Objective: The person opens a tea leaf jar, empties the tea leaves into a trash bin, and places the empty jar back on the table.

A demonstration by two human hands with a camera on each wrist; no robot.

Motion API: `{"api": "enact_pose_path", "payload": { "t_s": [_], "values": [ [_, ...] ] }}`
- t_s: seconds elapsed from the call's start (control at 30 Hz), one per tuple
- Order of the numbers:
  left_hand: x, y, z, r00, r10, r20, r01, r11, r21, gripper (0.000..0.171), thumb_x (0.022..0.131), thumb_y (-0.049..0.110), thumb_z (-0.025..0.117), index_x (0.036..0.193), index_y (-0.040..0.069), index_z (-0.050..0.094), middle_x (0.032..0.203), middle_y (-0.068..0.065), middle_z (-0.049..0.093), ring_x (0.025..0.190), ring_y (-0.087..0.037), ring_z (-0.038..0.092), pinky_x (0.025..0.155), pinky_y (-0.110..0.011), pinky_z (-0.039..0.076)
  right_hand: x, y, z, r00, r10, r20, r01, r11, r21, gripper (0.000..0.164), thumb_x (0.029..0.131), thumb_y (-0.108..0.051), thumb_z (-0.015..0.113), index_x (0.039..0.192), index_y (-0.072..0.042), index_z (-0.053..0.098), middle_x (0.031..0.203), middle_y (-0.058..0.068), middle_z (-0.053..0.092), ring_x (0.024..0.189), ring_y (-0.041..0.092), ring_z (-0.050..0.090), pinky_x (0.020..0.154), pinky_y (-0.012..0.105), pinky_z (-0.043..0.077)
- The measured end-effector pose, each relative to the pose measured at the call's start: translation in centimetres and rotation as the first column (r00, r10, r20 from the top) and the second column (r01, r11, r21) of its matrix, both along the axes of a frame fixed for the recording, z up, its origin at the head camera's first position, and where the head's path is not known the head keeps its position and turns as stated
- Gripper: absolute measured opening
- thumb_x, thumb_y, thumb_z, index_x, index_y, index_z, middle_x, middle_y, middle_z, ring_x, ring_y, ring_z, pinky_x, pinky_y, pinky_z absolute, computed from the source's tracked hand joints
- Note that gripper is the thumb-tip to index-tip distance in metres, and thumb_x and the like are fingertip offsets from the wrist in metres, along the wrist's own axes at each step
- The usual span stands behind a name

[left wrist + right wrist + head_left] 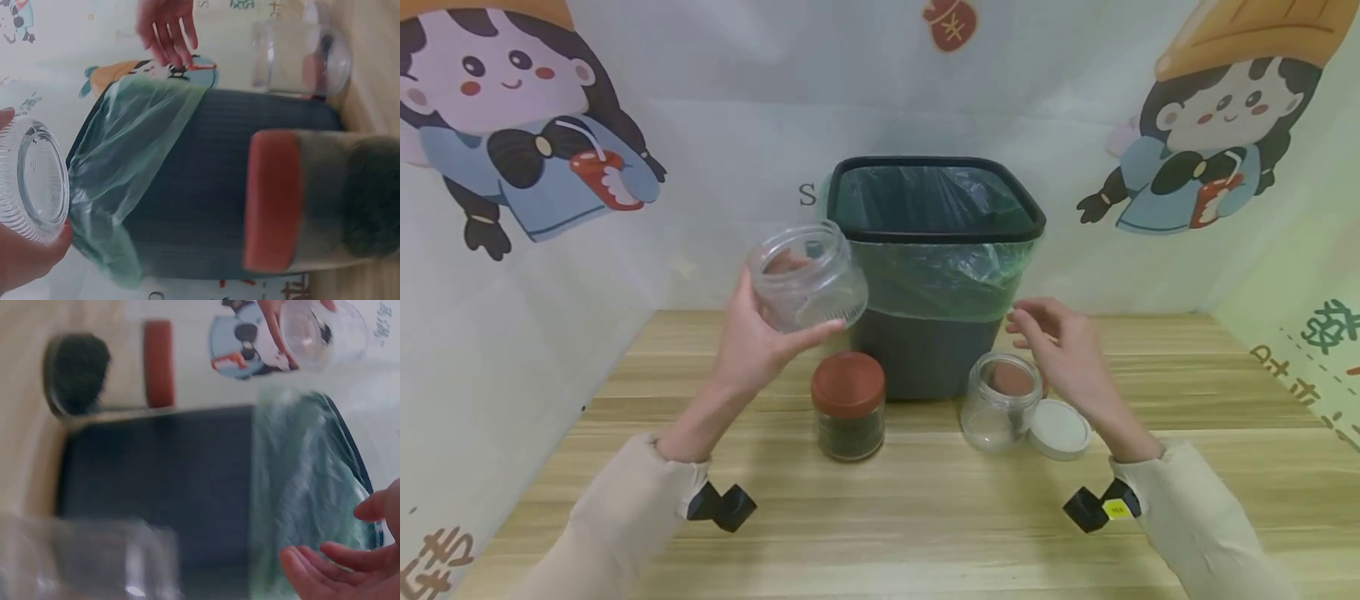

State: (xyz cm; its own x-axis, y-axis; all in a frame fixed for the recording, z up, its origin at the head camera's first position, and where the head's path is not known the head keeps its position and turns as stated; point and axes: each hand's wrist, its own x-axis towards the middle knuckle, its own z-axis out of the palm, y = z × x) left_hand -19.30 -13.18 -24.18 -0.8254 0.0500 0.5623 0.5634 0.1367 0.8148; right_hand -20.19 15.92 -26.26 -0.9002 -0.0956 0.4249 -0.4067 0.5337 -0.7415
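My left hand (756, 337) grips a clear glass jar (808, 287) round its side, raised off the table at the bin's left. The jar is tilted with its open mouth up; its ribbed base (40, 178) faces the left wrist camera. My right hand (1060, 342) holds nothing, its fingers loosely bent beside the bin's right side. Below it stands a second lidless clear jar (992, 417), with a white lid (1060, 429) lying against its right. A red-lidded jar (848, 400) with dark green contents stands upright below the left hand.
A dark bin (917, 358) with a black rim and a green plastic liner (947, 279) stands at the back centre of the wooden table (880, 517). Something reddish (1011, 379) shows through and behind the lidless jar. Printed wall sheets (730, 150) close off the back and sides.
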Motion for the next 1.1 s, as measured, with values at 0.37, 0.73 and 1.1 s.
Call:
{"api": "enact_pose_path", "payload": {
  "t_s": [0.37,0.73,1.1],
  "values": [
    [2.5,3.3,-4.5,0.972,-0.234,0.037,0.236,0.969,-0.069,0.087,0.058,-0.002,0.08,0.13,0.01,0.031,0.12,-0.008,0.048,0.107,-0.021,0.05,0.085,-0.034,0.046,3.1,-3.1,-3.6,0.94,0.342,-0.006,-0.342,0.94,-0.018,0.031,0.095,-0.015,0.043,0.119,0.004,0.05,0.113,0.017,0.057,0.098,0.023,0.058,0.084,0.032,0.048],
    [3.8,6.3,-8.4,0.982,-0.181,0.053,0.188,0.96,-0.207,0.089,0.052,0.013,0.086,0.125,0.007,0.036,0.117,-0.006,0.052,0.108,-0.016,0.049,0.091,-0.033,0.041,5.2,-3.7,-5.7,0.869,0.492,0.048,-0.486,0.868,-0.103,0.061,0.085,-0.015,0.06,0.134,0.003,0.029,0.13,0.022,0.042,0.12,0.033,0.041,0.098,0.038,0.034],
    [3.4,7.9,-11.2,0.986,-0.086,0.14,0.129,0.934,-0.333,0.093,0.051,0.022,0.086,0.125,0.001,0.035,0.116,-0.012,0.053,0.105,-0.024,0.052,0.088,-0.042,0.041,4.7,-2.8,-8.3,0.897,0.417,0.15,-0.396,0.906,-0.149,0.077,0.071,-0.015,0.074,0.135,-0.006,0.031,0.13,0.018,0.042,0.119,0.033,0.041,0.096,0.043,0.036]
  ]
}}
